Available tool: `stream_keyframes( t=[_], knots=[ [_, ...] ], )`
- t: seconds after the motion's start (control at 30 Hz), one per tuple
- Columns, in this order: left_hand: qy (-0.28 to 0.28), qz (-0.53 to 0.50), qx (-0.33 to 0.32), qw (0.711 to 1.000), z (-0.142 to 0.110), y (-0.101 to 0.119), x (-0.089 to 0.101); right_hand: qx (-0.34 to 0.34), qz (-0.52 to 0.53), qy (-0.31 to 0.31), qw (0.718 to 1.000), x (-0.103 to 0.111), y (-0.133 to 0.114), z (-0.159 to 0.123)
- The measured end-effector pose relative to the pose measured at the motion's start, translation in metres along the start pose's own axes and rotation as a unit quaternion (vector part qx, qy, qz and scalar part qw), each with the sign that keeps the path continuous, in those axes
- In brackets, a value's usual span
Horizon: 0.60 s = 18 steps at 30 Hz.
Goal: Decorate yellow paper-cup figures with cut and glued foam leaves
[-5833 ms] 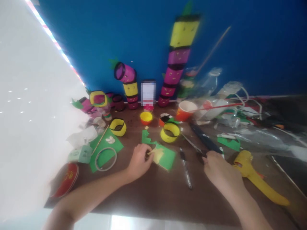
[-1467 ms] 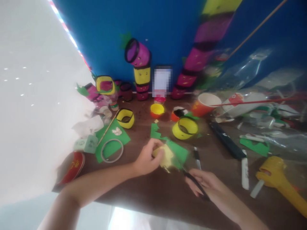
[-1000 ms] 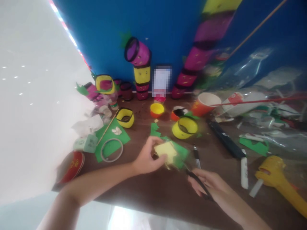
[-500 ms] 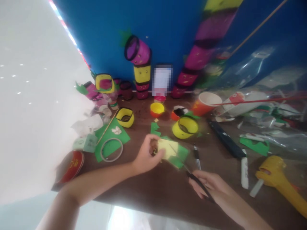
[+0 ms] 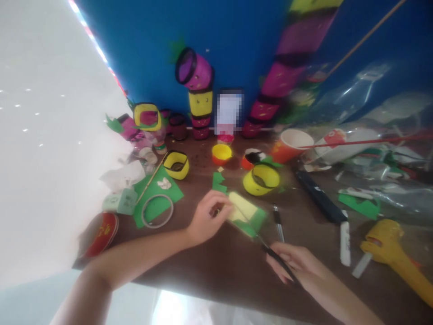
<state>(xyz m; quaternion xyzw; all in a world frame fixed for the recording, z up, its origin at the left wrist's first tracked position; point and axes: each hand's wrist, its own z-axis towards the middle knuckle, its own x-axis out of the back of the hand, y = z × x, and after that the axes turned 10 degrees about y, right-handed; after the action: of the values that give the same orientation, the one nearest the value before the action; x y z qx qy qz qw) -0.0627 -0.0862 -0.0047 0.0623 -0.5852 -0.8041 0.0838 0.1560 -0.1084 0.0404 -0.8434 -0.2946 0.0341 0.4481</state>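
Note:
My left hand pinches the left edge of a piece of green and pale yellow paper above the table. Scissors are gripped in my right hand, their blades pointing up and left onto the paper. The blades are blurred, so how far apart they stand is unclear. Just beyond the paper sits a yellow cup with a dark band inside, and a small notched green scrap lies near my left fingers. A black pen rests to the right of the paper.
At left, a tape ring lies on green paper near a red round lid. A yellow glue gun, a white marker and a dark blue case occupy the right. Pink and yellow cup stacks stand behind.
The paper has tilted and turned slightly in my left hand, whose fingers have shifted toward its edge. The scissors have stayed in nearly the same place, against the paper.

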Motion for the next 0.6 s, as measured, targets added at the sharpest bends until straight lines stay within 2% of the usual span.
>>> stream_keyframes(
  t=[0.6],
  knots=[
    [-0.044,0.045,-0.029,0.998,-0.0003,-0.0009,0.0029,-0.002,-0.016,-0.006,1.0,-0.0019,-0.0004,0.0006]
  ],
)
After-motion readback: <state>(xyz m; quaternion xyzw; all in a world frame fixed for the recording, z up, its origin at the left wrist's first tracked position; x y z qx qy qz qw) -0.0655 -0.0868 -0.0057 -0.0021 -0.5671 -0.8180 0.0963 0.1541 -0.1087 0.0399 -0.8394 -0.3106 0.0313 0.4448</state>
